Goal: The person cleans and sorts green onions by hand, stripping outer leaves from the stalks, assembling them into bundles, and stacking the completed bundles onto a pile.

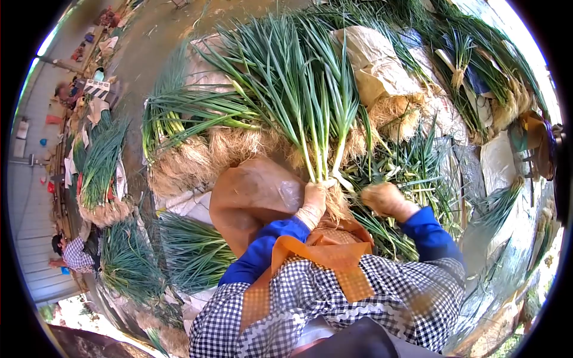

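Note:
My left hand (315, 198) is closed around the white lower stems of a few green onions (321, 128). Their long leaves fan upward and away from me, and their pale, stringy roots (338, 203) hang beside the hand. To the right, apart from that bunch, my right hand (385, 200) is curled into a fist over loose green leaves (412, 170). It is slightly blurred, and whatever its fingers may hold is hidden. Beneath my left wrist, a brown apron (253, 191) covers my lap.
Bundles of green onions with tan root clumps (179, 164) lie in front of me. A beige sack (373, 62) rests among them. More bundles lie at left (101, 164) and upper right (507, 101). Another person (77, 253) is at the far left. Wet ground (149, 36) shows beyond.

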`<state>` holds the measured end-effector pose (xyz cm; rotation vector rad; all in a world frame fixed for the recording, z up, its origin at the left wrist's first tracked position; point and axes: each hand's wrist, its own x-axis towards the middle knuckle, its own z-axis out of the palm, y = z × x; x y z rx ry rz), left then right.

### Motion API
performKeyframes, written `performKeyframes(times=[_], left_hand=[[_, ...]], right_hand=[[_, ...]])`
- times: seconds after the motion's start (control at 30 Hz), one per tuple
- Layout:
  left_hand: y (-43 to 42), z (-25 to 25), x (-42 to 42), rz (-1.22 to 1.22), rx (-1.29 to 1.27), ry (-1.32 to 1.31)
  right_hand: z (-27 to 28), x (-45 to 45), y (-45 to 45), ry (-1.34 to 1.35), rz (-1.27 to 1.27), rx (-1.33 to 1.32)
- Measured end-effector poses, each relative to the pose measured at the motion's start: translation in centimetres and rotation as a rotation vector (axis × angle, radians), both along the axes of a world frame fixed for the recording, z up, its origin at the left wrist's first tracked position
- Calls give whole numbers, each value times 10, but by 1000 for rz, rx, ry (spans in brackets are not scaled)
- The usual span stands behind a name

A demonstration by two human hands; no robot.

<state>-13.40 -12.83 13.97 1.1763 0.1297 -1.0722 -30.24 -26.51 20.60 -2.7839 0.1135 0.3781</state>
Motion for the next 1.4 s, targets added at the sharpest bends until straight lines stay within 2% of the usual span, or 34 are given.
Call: performKeyframes(times=[0.03,0.07,0.1,0.17,0.2,0.23,0.27,0.3,0.33,0.37,0.4,0.47,0.5,0.53,0.6,0.63,0.67,0.73,0.77,0.8,0.83,0.87,0.93,0.97,1.0,1.07,1.1,1.13,1.17,1.2,1.27,1.33,1.37,1.4], left_hand=[[-2,8,4,18,37,-2],[-5,18,10,35,54,39],[-5,18,13,34,31,19],[-5,12,14,-3,-41,-24],[-5,8,13,-10,-46,-24],[-6,8,14,-51,-46,18],[-4,7,13,-86,-40,64],[-2,14,12,-110,-121,78],[-1,24,10,-143,-108,-22],[1,20,10,-113,-84,-75],[0,12,8,-85,-63,-129],[-2,1,13,-25,-20,-185],[0,-5,13,-50,38,-234],[1,-4,11,-79,99,-278],[2,-2,10,-88,86,-293],[-1,-1,13,-87,108,-288],[-5,0,15,-81,129,-281],[-10,-5,26,-17,18,-53],[-7,0,31,-74,-17,78],[-7,5,38,-132,-58,204],[-5,0,44,-175,-96,384],[-5,7,48,-196,-125,445],[-1,18,57,-336,-210,432],[1,29,64,-426,-288,488],[2,58,64,-350,-226,379],[11,66,74,-179,-486,463],[0,96,74,-310,-921,596],[4,99,79,-289,-846,480],[7,70,85,-233,-689,246],[7,59,86,-165,-584,230],[1,27,81,60,-301,104],[6,39,67,33,-345,289],[6,39,62,-75,-446,423],[2,48,48,-50,-407,418]], right_hand=[[23,-9,-3,369,-18,-19],[-22,-39,-8,600,-86,144],[-56,-65,-12,716,23,291],[-18,-75,-16,631,-160,193],[-11,-51,-16,720,-288,-18],[14,-17,-18,497,-521,187],[-2,-5,-10,-109,-625,355],[5,25,-2,-269,-582,566],[-22,51,11,-350,-671,785],[-13,75,23,-280,-714,804],[-57,87,30,-368,-658,714],[-36,96,38,-366,-598,296],[-54,92,36,-490,-460,67],[-52,96,36,-425,-525,13],[-43,87,32,-423,-407,-44],[-16,89,41,-197,-307,-176],[-11,88,44,-45,40,221],[12,45,65,-153,280,384],[12,35,59,122,50,434],[-12,16,35,338,8,334],[-37,-4,11,557,-7,214],[-82,-24,-22,718,167,-44],[-23,-3,-38,837,-291,-207],[-57,4,-56,512,-463,-24],[-91,12,-73,178,-616,160],[-40,70,-78,-309,-776,32],[-46,96,-91,-364,-848,10],[-57,119,-103,-416,-916,-11],[-59,136,-112,-262,-930,-19],[-64,150,-118,-110,-940,-28],[-85,154,-127,-281,-892,68],[-133,148,-146,-408,-936,1410],[-44,133,-108,-425,-742,549],[-14,127,-92,-271,-898,909]])
